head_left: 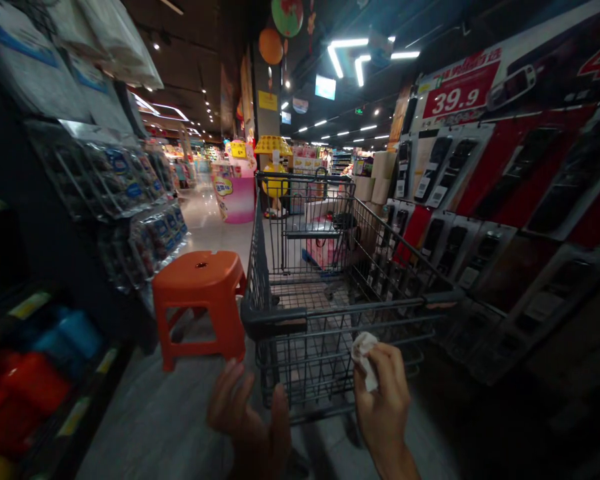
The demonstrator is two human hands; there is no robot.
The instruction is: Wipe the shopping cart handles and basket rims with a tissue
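My right hand (387, 393) pinches a crumpled white tissue (364, 353) between thumb and fingers, in front of the near end of a shopping cart. Lower in the view and to the left, my left hand (250, 413) is raised with its fingers apart and nothing in it. The dark wire shopping cart (320, 311) stands straight ahead, its basket open at the top. Neither hand clearly touches the cart. The palm side of my left hand is dim and slightly blurred.
An orange plastic stool (200, 280) stands left of the cart. Packaged goods hang on the left rack (120, 173) and the right display wall (460, 167). Pink boxes (325, 252) sit beyond the cart. A pink-and-white bin (235, 193) stands on the aisle floor farther back.
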